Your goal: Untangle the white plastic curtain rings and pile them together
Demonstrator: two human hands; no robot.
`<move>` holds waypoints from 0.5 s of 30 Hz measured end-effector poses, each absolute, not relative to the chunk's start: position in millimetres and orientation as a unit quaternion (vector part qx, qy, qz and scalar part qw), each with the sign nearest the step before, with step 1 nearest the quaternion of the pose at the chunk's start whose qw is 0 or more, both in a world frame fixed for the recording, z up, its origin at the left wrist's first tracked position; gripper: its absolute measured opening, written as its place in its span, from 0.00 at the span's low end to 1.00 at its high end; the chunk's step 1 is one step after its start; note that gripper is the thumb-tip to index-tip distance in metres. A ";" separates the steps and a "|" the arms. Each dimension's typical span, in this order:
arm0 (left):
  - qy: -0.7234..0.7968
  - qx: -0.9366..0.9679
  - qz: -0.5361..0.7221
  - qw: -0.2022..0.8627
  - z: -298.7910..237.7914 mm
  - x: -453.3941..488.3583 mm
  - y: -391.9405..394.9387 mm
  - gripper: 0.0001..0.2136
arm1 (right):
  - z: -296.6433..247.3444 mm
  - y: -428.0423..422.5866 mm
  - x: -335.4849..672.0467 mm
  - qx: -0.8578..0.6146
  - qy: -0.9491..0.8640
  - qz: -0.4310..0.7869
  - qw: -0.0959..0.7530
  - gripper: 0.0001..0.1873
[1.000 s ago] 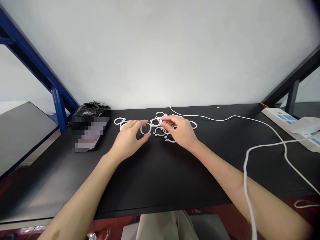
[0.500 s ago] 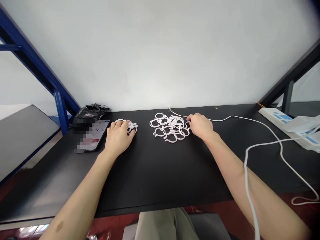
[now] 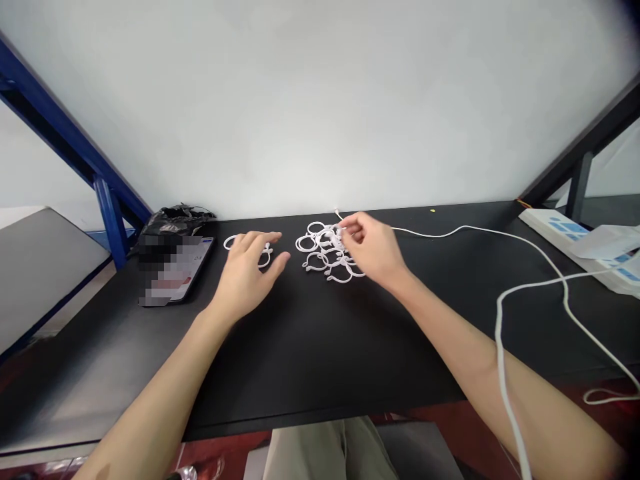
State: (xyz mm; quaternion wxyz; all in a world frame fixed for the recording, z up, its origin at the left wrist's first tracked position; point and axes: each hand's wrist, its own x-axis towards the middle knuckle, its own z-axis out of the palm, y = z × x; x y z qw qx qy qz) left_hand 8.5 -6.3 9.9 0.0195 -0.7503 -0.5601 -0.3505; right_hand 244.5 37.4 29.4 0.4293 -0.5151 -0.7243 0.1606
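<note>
My left hand point(image 3: 250, 273) hovers over a small group of white plastic curtain rings point(image 3: 264, 260), fingers spread and thumb held apart. The palm hides part of that group. A larger loose pile of white curtain rings with small eyelets point(image 3: 320, 257) lies at the middle of the black table. Over its right side is my right hand point(image 3: 373, 247), with thumb and fingertips pinched together. A white curtain ring appears to be at those fingertips, though it blends with the pile behind it.
A phone point(image 3: 185, 270) and a crumpled black plastic bag point(image 3: 177, 220) lie at left. A white cable point(image 3: 470, 228) runs along the back and over my right forearm. A white and blue box point(image 3: 555, 223) sits at far right. Behind the table point(image 3: 320, 347) rises a pale wall.
My right hand has moved left from the pile's right edge to above it. My left hand has lifted slightly and opened, its thumb swinging away from the small group of rings.
</note>
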 end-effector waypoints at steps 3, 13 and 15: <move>-0.505 -0.788 -0.344 -0.079 11.1 19.9 -13.0 0.21 | 20.8 20.9 224.1 -0.475 -0.720 0.261 0.432 0.05; -0.476 -0.815 -0.313 -0.104 6.5 28.5 -20.8 0.20 | 5.1 8.0 210.1 -0.422 -0.692 0.402 0.427 0.01; -0.477 -0.814 -0.313 -0.106 8.0 29.4 -21.4 0.20 | 4.2 8.6 210.0 -0.418 -0.703 0.393 0.421 0.02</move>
